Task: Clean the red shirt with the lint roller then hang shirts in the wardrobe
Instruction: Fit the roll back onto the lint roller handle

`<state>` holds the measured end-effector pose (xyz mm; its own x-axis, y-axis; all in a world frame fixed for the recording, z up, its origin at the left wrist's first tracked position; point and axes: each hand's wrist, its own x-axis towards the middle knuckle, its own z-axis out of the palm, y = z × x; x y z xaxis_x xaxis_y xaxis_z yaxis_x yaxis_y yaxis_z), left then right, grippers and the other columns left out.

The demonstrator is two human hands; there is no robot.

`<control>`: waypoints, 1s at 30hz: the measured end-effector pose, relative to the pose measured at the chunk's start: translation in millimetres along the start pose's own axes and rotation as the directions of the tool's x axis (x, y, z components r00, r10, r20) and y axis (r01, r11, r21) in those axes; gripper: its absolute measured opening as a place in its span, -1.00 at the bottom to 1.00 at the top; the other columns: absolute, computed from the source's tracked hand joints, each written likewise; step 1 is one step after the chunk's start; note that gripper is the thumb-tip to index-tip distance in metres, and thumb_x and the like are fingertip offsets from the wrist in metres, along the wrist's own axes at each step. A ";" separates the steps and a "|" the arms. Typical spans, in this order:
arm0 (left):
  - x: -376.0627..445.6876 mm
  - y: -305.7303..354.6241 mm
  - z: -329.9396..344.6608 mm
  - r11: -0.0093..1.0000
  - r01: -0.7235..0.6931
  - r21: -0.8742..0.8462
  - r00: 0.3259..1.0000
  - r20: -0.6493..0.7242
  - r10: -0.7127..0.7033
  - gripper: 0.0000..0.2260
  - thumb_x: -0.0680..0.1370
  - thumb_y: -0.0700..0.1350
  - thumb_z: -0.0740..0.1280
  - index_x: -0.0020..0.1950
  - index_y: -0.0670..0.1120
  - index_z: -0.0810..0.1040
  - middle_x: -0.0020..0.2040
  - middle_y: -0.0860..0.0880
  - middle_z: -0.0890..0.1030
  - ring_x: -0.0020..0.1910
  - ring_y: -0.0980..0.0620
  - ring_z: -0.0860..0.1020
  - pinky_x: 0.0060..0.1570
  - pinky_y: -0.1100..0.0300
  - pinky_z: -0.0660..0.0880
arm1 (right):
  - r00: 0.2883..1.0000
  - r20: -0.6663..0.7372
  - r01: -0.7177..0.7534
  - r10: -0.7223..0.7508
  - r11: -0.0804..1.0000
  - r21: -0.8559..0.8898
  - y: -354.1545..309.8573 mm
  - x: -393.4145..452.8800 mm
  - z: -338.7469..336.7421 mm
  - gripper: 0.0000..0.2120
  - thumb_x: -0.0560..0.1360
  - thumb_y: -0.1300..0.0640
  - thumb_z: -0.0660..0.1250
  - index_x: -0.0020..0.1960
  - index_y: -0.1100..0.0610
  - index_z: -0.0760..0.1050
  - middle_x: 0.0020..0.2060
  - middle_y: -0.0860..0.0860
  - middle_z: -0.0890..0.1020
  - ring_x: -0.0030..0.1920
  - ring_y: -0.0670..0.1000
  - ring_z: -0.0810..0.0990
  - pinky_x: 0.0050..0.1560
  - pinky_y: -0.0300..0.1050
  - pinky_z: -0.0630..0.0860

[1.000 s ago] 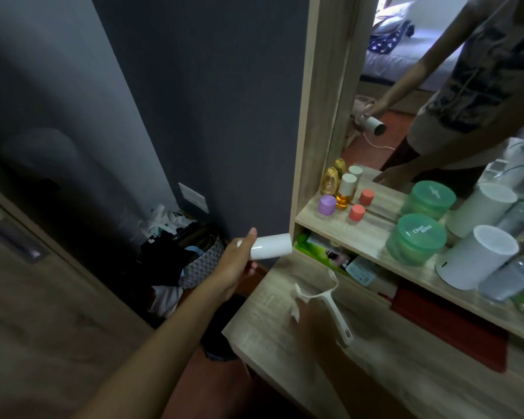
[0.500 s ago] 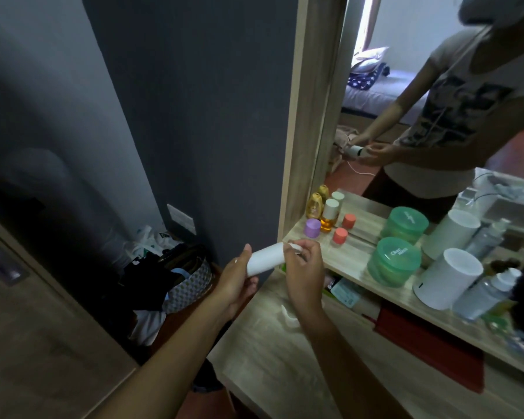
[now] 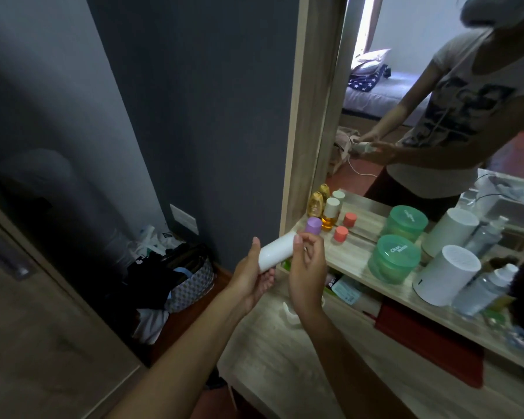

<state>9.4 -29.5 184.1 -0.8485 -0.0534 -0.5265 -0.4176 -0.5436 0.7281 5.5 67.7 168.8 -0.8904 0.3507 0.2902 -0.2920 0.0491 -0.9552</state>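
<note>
The left hand (image 3: 250, 275) is cupped palm-up around the lower end of a white lint roll (image 3: 276, 251), thumb up along one side and fingers curled beneath it, so the roll lies tilted with its far end higher and pointing toward the shelf. The right hand (image 3: 306, 273) meets it from the other side, thumb and bent fingers pinching the upper end of the roll. Both hands are held above the near left edge of the wooden desk (image 3: 285, 358). On the desk just below the right wrist lies a white plastic handle (image 3: 289, 313), mostly hidden by the arm. Beyond the hands a raised shelf (image 3: 357, 269) carries a purple-capped jar (image 3: 312, 225), a small amber bottle with a white cap (image 3: 329, 213), a yellow bottle (image 3: 315, 204), a coral-capped jar (image 3: 340, 234), a green tub (image 3: 394, 258), a white cylinder (image 3: 446, 273) and a clear spray bottle (image 3: 484, 290). Under the shelf sits a red cloth (image 3: 430, 343), folded flat. A mirror (image 3: 436, 116) behind the shelf reflects the person and a bed. On the floor to the left, against the dark wall, stands a patterned basket (image 3: 191, 282) full of clothes.
</note>
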 end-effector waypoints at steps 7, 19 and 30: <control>-8.0 7.9 -2.2 0.993 -0.073 0.092 0.997 0.019 0.072 -0.75 0.65 -0.02 0.13 0.09 -0.19 0.44 -0.21 -0.18 0.54 -0.38 0.04 0.50 -0.56 0.29 0.41 | 0.991 0.091 -0.102 0.102 0.995 -0.004 -3.4 9.9 -6.9 -0.87 0.60 0.12 0.25 0.11 0.04 0.52 0.01 -0.11 0.63 0.09 -0.07 0.61 0.10 0.07 0.59; -18.6 6.0 -9.1 0.593 -0.437 0.676 0.899 0.358 0.254 -0.60 0.58 0.23 0.09 0.36 0.55 0.05 -0.03 -0.22 0.64 -0.24 -0.35 0.60 -0.38 0.10 0.50 | 0.970 0.205 -0.097 0.129 0.982 -0.163 -4.5 24.9 -7.5 -0.88 0.54 0.04 0.31 0.03 -0.03 0.61 0.04 0.02 0.62 0.01 -0.11 0.59 0.02 -0.18 0.58; -4.1 7.2 -16.7 0.734 -0.359 0.577 0.933 0.254 0.257 -0.72 0.59 -0.01 0.07 0.24 0.25 0.38 -0.20 -0.08 0.52 -0.34 -0.08 0.50 -0.40 0.10 0.46 | 0.915 0.118 -0.328 0.386 0.882 -0.339 46.3 20.7 -18.8 -0.80 0.59 -0.04 0.21 0.11 0.05 0.45 -0.01 0.06 0.60 0.00 0.07 0.57 -0.05 -0.11 0.50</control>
<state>15.2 -47.2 184.2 -0.9810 0.0235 -0.1928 -0.1894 0.1039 0.9764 -19.8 94.8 129.4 -0.9685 0.2297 -0.0962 0.1532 0.2454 -0.9572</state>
